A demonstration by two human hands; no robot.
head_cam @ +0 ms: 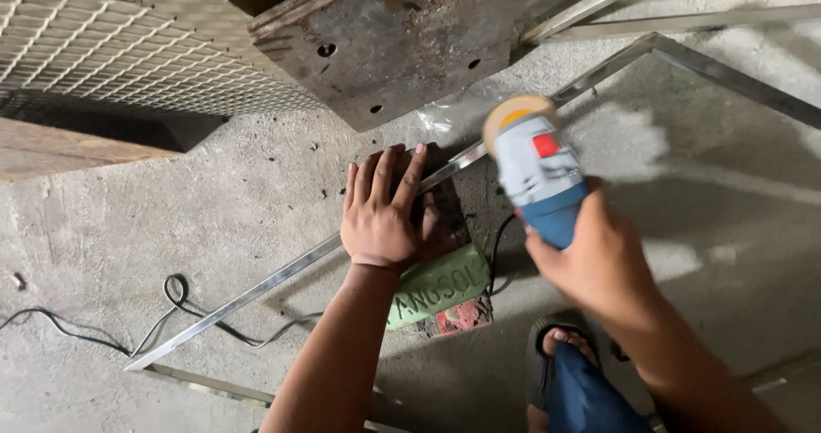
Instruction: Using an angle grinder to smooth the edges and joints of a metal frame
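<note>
Concrete floor (pixel 171 202) below me, my left hand (pixel 385 215) pressing flat, fingers spread, on a metal frame (pixel 256 288), my right hand (pixel 599 262) gripping a blue grinder (pixel 539 172), green sack (pixel 436 283) underneath.

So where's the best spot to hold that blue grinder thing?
Probably by its blue body, from behind, where the right hand wraps it now. That part is slim and round enough to close fingers around, and it sits farthest from the disc at the front.

Dim, soft daylight from upper right; grinder (pixel 537 164) motion-blurred, pale glare on concrete floor (pixel 701 151).
</note>
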